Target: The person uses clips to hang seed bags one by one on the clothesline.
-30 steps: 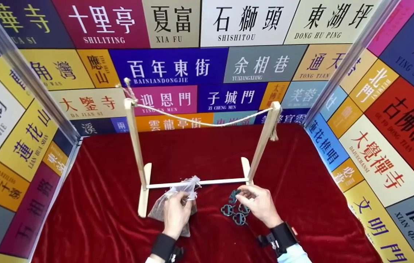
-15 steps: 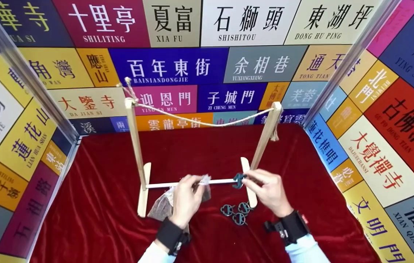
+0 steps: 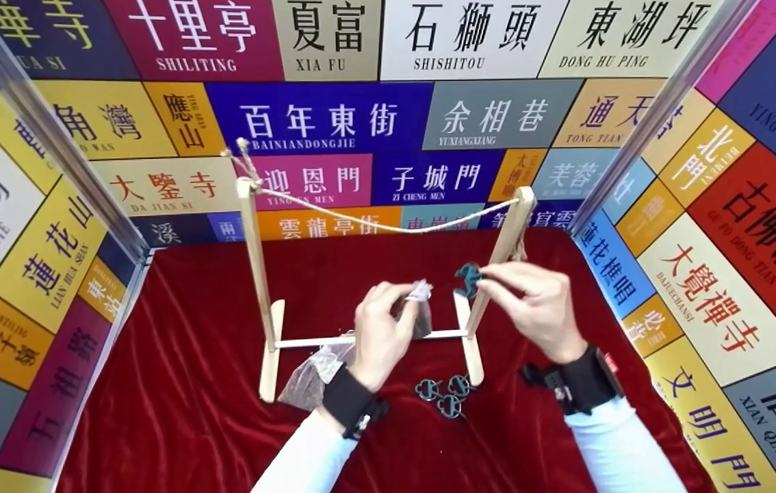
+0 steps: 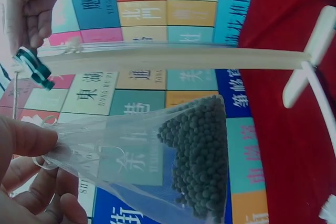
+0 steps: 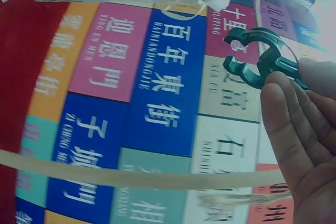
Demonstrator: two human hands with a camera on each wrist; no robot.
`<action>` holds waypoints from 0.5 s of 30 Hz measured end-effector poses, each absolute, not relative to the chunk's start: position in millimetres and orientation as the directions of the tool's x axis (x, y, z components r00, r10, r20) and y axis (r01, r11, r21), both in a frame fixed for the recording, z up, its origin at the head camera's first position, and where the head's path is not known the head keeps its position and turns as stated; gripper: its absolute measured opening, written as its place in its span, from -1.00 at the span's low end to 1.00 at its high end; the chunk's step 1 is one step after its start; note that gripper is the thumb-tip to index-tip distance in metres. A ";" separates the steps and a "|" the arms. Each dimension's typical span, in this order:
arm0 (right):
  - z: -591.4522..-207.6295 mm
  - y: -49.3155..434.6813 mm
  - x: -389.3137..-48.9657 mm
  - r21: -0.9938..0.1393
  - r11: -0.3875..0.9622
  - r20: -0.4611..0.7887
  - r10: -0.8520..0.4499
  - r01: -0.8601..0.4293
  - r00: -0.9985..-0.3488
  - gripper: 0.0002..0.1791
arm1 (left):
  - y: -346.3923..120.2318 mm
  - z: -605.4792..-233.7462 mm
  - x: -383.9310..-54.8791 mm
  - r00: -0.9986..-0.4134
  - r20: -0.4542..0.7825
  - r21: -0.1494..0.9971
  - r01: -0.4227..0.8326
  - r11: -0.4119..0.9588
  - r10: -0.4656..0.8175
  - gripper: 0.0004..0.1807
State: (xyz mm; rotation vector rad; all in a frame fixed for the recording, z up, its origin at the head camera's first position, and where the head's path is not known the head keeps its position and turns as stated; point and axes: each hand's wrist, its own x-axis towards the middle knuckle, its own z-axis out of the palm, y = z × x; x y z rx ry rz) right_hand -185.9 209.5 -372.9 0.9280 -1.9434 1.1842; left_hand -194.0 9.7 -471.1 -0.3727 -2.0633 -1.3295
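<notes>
In the head view my left hand (image 3: 381,329) pinches the gathered neck of a sheer mesh drawstring bag (image 3: 423,318), raised above the crossbar. The left wrist view shows the bag hanging with small dark round pellets (image 4: 197,156) at its bottom. My right hand (image 3: 542,305) holds a dark green plastic spring clip (image 3: 469,279) between thumb and fingertips, close to the right post (image 3: 506,253) of a wooden frame. The clip's curved jaws stand apart in the right wrist view. A white cord (image 3: 374,224) sags between the post tops, above both hands.
Three more green clips (image 3: 429,390) lie on the red cloth (image 3: 196,438) before the frame. Another mesh bag (image 3: 302,387) lies by the left foot, partly behind my left wrist. The frame's left post (image 3: 256,267) and low crossbar (image 3: 313,342) stand beyond. Printed panels enclose the cloth.
My left hand has lifted a mesh bag off the cloth, up and to the right. My right hand has picked one clip from the group and raised it toward the right post.
</notes>
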 end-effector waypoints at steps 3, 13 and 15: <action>-359.4 209.4 -188.2 -0.414 0.343 0.841 -0.211 -0.843 -0.499 -0.67 | 16.3 -463.4 -199.1 -0.748 0.655 0.711 0.560 0.426 -0.110 -0.81; -331.0 205.2 -198.6 -0.327 0.439 0.891 -0.152 -0.837 -0.427 -0.64 | 27.8 -448.5 -217.0 -0.753 0.645 0.734 0.563 0.380 -0.132 -0.83; -325.4 204.4 -200.1 -0.312 0.468 0.893 -0.151 -0.827 -0.423 -0.66 | 29.4 -447.3 -220.3 -0.759 0.637 0.740 0.553 0.382 -0.135 -0.83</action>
